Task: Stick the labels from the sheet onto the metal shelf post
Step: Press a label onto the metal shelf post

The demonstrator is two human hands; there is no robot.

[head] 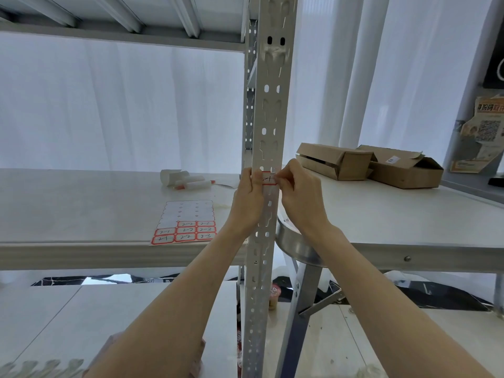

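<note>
Label (268, 179) (red-edged) pinched by right hand (300, 199); left hand (246, 204) grips post (268, 105); sheet (188, 214) reads 2-2, 2-3.

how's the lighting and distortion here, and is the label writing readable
Head view: soft backlight from the white curtains, hardly any shadow or glare; same view, the wide lens makes the metal post lean; the label is in focus but tiny and partly under the left hand thumb, so it is hard to read.

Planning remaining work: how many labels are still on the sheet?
8 labels, at the sheet's near end: two in a partial row, middle and right columns, then two full rows of three. None looks hidden. A ninth is on the post.
</note>
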